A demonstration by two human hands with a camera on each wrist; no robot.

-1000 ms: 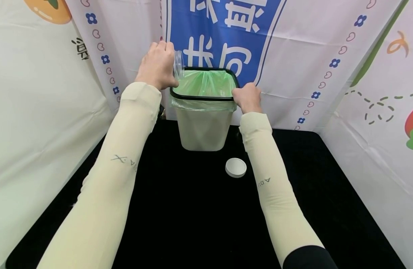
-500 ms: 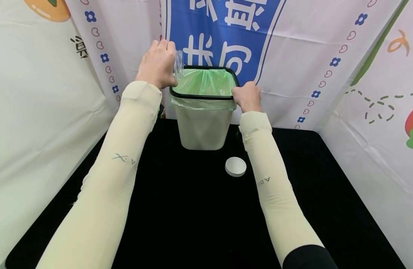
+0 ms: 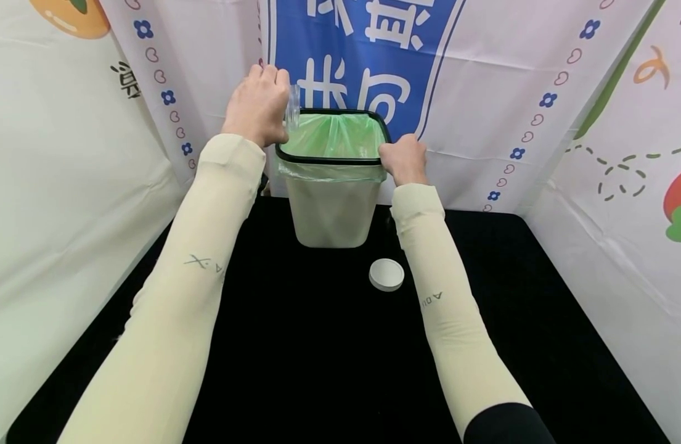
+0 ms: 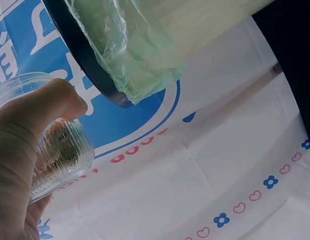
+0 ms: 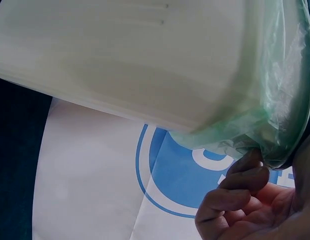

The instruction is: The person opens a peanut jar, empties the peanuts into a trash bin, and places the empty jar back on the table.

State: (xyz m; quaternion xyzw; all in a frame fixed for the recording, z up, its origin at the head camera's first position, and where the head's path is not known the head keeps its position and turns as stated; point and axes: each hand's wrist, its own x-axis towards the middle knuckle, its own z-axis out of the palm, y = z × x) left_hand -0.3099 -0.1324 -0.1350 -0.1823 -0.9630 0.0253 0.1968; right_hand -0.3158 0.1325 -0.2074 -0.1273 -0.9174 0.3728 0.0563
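My left hand [image 3: 258, 108] grips a clear ribbed jar [image 4: 62, 147], tilted at the left rim of a trash bin [image 3: 333, 213]. Something brownish and dry shows inside the jar in the left wrist view; most of the jar is hidden behind the hand in the head view. A green plastic liner [image 3: 340, 135] covers the bin's inside and folds out under its black rim [image 3: 329, 161]. On the bin's right side, my right hand [image 3: 405, 159] holds the rim, with its fingers curled against the liner's edge in the right wrist view.
A round white lid [image 3: 386, 274] lies on the black table [image 3: 312, 345], in front of the bin and left of the right sleeve. Printed cloth [image 3: 473, 80] hangs close behind the bin, and more cloth stands at both sides of the table.
The head view has shifted slightly, so everything appears a little farther left. Both hands keep their places on the jar and the bin's rim.
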